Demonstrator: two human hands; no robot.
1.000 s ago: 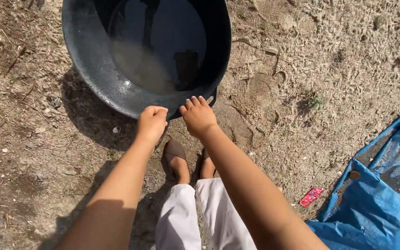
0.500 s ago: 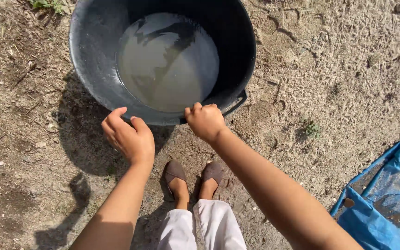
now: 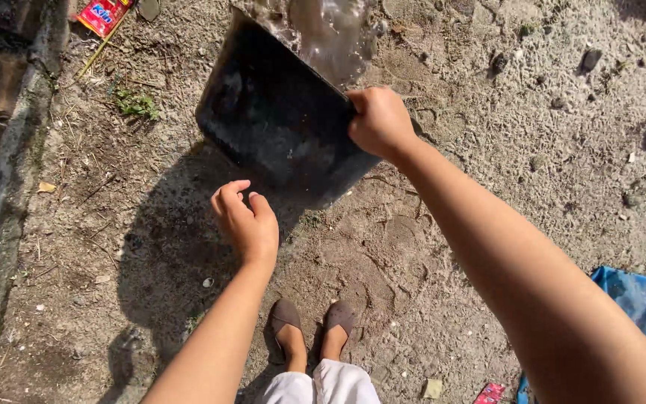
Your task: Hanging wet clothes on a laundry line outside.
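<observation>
We see the right hand gripping the tipped black tub by its rim; the left hand, half open and empty, hovers near its base

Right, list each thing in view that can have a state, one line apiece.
black tub: tipped up on its side, water spilling over its far edge.
water: pouring out onto the sandy ground.
right hand: closed on the tub's rim.
left hand: open, empty, just below the tub.
blue tarp: crumpled on the ground.

Big black tub tipped away on sandy ground, murky water spilling out.
</observation>
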